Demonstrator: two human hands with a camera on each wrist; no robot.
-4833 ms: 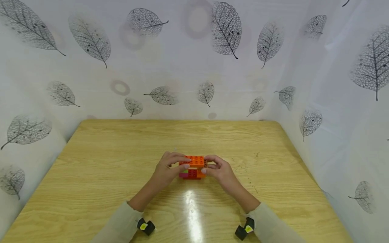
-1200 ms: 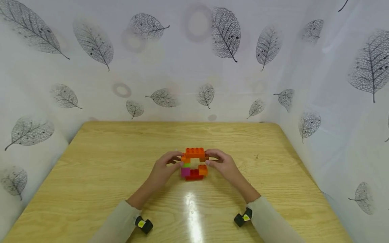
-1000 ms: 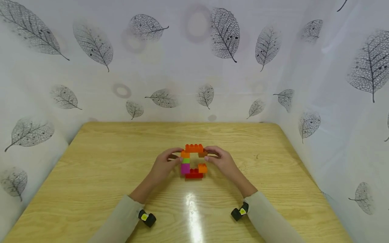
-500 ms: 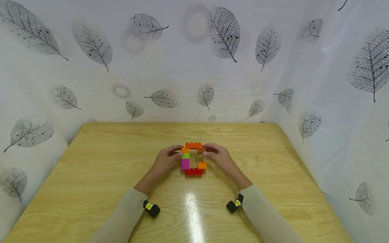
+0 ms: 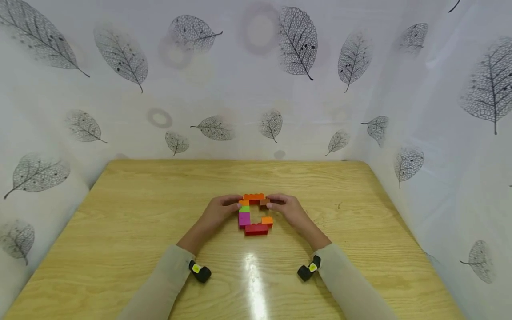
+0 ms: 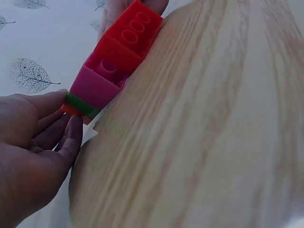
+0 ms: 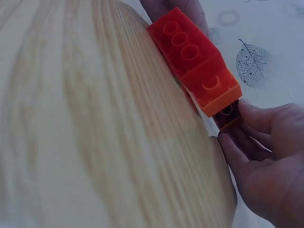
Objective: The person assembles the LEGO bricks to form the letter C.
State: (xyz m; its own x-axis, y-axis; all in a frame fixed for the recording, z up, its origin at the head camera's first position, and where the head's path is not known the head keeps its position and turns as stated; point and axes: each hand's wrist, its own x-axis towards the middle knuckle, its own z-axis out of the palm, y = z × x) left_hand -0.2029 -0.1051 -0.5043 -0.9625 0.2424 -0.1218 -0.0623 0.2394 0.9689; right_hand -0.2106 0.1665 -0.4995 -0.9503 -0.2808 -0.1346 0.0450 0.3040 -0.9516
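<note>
In the head view both hands hold a ring-like build of toy building bricks over the middle of the table. My left hand (image 5: 218, 214) pinches its upper left side, at the small orange brick (image 5: 244, 203) and the green brick (image 5: 244, 209). Below these sits a magenta brick (image 5: 244, 218). A long orange brick (image 5: 254, 197) spans the top, a red brick (image 5: 257, 230) the bottom. My right hand (image 5: 291, 212) pinches the brown brick (image 5: 264, 203) at upper right. A gap separates that from another orange brick (image 5: 267, 220) lower right. Hollow undersides face both wrist cameras.
The wooden table (image 5: 160, 186) extends around the hands on all sides. Behind and beside it hangs a pale curtain (image 5: 240, 89) printed with leaves. Each sleeve carries a small black wrist camera (image 5: 200, 271).
The build was lower and seen from above, studs showing; both hands have raised and tipped it, so its front face and central opening show. In the last half second its bottom swung slightly nearer.
</note>
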